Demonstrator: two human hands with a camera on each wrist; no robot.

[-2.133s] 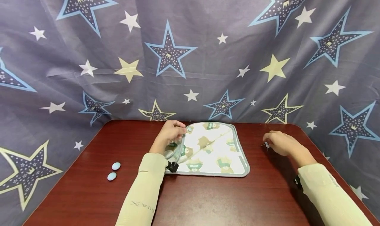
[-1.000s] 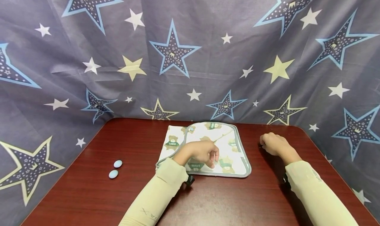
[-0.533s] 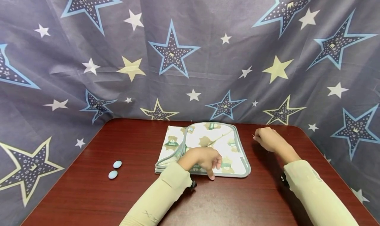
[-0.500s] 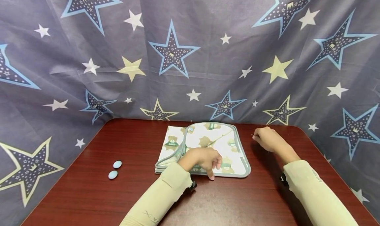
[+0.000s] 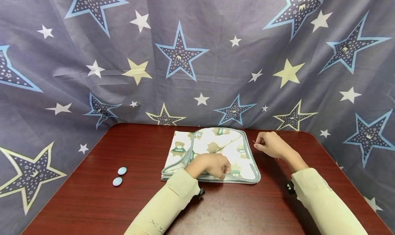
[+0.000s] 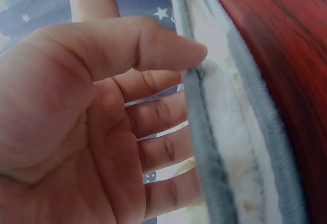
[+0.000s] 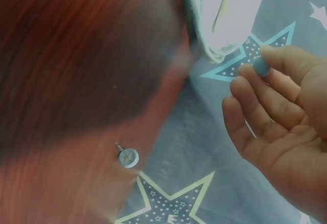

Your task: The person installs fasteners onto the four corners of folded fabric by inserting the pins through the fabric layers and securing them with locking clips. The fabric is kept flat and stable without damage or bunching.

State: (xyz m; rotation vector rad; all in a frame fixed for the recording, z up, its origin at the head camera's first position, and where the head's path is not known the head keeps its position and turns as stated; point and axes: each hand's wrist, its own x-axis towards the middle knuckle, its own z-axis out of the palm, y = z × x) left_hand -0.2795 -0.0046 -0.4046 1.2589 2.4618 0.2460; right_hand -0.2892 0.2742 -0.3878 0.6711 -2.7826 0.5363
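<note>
A folded white cloth (image 5: 228, 142) printed with teddy bears, with grey bound edges, lies on the table. My left hand (image 5: 213, 164) pinches its front edge; in the left wrist view the thumb presses on the grey binding (image 6: 212, 152), with the other fingers behind it. Just beyond the cloth's right side, my right hand (image 5: 271, 145) holds a pin by its small blue head (image 7: 261, 67) between thumb and index finger. The thin shank (image 5: 254, 141) points left toward the cloth. Another small blue head (image 5: 198, 134) shows at the cloth's upper left.
A loose screw-shanked pin with a pale round head (image 7: 127, 156) lies on the table near its edge. Two light blue discs (image 5: 119, 176) rest at the table's left. A star-patterned curtain (image 5: 197, 56) hangs behind the dark red table (image 5: 240, 207).
My left hand has gone from the cloth's upper left to its front edge and taken hold there. My right hand has picked up a pin and moved left toward the cloth.
</note>
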